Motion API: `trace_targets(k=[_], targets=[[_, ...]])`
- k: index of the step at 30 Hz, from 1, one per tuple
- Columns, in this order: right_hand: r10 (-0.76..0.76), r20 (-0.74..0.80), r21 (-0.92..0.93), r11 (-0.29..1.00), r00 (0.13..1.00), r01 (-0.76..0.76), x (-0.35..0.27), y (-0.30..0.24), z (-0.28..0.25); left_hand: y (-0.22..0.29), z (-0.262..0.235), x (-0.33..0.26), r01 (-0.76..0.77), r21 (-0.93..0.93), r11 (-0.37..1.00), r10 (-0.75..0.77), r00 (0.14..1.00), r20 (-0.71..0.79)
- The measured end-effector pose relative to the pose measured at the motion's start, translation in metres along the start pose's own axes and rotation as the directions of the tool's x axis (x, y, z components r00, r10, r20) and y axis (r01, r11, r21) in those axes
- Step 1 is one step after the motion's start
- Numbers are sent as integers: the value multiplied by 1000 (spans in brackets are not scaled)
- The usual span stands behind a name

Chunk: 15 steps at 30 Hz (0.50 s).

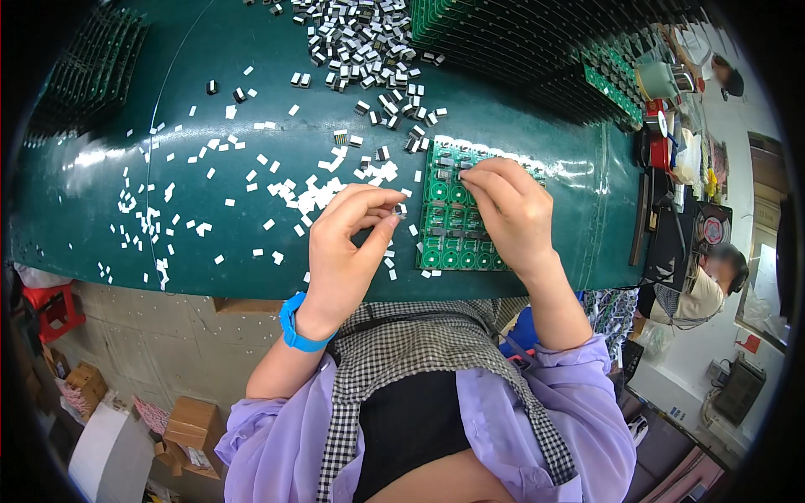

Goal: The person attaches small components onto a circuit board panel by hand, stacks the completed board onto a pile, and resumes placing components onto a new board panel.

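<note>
A green circuit board (429,228) with rows of round rings and small dark parts lies on the table in front of me. My left hand (350,230), with a blue band at the wrist, is just left of the board. Its thumb and forefinger pinch a small black-and-white electronic component (399,210). My right hand (513,201) hangs over the board's upper part, thumb and fingertips pressed together close to its surface. What the right fingertips grip, if anything, is too small to make out. Loose white slips (314,194) lie scattered left of my left hand.
A heap of black components with white tops (360,42) spreads across the far middle of the green table (277,109). Stacked circuit boards stand at far right (511,50) and far left (92,67). Another person (692,293) sits at the right. Cardboard boxes (193,427) stand on the floor.
</note>
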State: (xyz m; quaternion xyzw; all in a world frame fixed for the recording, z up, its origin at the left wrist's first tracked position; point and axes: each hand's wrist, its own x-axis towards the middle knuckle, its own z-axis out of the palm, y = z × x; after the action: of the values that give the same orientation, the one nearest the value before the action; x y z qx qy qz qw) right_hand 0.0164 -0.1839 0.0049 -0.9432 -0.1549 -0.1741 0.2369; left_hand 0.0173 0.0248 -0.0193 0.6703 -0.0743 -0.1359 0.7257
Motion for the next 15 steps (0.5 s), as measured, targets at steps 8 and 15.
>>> trace_targets(k=[8, 15], targets=[[-44, 0, -30, 999, 999, 44, -4, 4, -1, -3, 3, 0, -55, 23, 998, 56, 996, -64], [-120, 81, -66, 990, 989, 126, -1, 6, -8, -5, 3, 1, -66, 45, 997, 69, 995, -70]])
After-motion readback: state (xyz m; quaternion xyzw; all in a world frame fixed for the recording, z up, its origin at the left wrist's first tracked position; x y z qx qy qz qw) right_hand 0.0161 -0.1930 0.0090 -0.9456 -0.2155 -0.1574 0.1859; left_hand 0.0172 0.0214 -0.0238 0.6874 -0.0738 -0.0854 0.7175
